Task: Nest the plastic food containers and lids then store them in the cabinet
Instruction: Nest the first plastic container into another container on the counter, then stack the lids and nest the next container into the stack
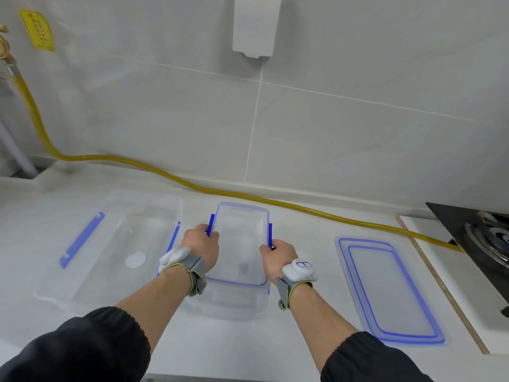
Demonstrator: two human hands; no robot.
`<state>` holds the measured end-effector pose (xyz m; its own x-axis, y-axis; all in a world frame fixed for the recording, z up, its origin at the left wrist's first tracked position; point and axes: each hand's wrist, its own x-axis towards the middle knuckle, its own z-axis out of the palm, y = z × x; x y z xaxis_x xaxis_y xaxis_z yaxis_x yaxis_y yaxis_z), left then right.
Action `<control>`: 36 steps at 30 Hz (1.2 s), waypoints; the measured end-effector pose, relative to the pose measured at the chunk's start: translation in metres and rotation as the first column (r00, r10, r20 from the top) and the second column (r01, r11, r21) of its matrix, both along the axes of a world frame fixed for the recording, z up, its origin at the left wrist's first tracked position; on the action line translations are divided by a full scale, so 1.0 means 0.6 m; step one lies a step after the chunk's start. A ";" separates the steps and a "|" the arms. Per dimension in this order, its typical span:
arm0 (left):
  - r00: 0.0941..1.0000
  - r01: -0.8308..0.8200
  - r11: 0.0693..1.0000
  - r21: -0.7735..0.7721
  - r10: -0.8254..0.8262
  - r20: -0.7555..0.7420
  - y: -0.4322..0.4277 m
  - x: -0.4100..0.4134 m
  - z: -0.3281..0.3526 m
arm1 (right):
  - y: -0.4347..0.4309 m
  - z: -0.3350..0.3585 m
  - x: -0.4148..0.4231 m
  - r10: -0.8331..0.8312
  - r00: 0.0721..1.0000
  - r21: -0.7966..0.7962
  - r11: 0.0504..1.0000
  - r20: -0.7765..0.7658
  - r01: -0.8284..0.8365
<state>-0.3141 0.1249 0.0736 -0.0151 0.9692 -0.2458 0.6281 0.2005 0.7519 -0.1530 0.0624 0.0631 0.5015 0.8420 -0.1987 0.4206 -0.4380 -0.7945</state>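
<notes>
A clear plastic lid [239, 244] with blue seal and blue side clips is held over a clear container [228, 304] in the middle of the counter. My left hand [201, 245] grips the lid's left edge at the blue clip. On the opposite edge, my right hand [276, 257] grips the right clip. A larger clear container [91, 260] with blue clips stands open to the left, a round white sticker on its bottom. Another clear lid [385, 290] with a blue seal lies flat on the counter to the right.
A yellow hose [248, 197] runs along the back of the white counter [303, 235] to a gas stove [484, 238] at the right edge. The tiled wall rises behind. A brass valve sits at the far left.
</notes>
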 end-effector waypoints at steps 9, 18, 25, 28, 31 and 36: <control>0.984 0.085 0.993 -0.082 -0.096 -0.148 0.016 -0.010 -0.033 | 0.006 -0.022 -0.016 -0.010 0.995 -0.113 0.993 0.096 0.021; 0.967 0.109 0.987 -0.119 -0.133 -0.217 0.023 -0.005 -0.041 | 0.020 -0.034 -0.019 0.003 0.992 -0.186 0.982 0.124 0.020; 0.964 0.108 0.982 -0.153 -0.141 -0.225 0.028 -0.003 -0.038 | 0.032 -0.042 -0.019 -0.004 0.988 -0.200 0.979 0.155 0.035; 0.980 0.086 0.985 -0.152 -0.111 -0.167 0.028 -0.004 -0.038 | 0.032 -0.043 -0.016 -0.001 0.983 -0.202 0.979 0.181 0.038; 0.983 0.070 0.989 -0.128 -0.091 -0.162 0.026 -0.004 -0.038 | 0.030 -0.041 -0.009 -0.009 0.980 -0.185 0.982 0.198 0.046; 0.986 0.068 0.995 -0.066 -0.078 -0.150 0.010 0.019 -0.042 | 0.002 -0.033 0.022 -0.025 0.989 -0.176 0.983 0.148 0.051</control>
<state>-0.3025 0.1309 0.0486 0.0134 0.9524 -0.3044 0.7487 0.1923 0.6344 -0.1398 0.0633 0.0430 0.5665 0.7795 -0.2675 0.5055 -0.5850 -0.6342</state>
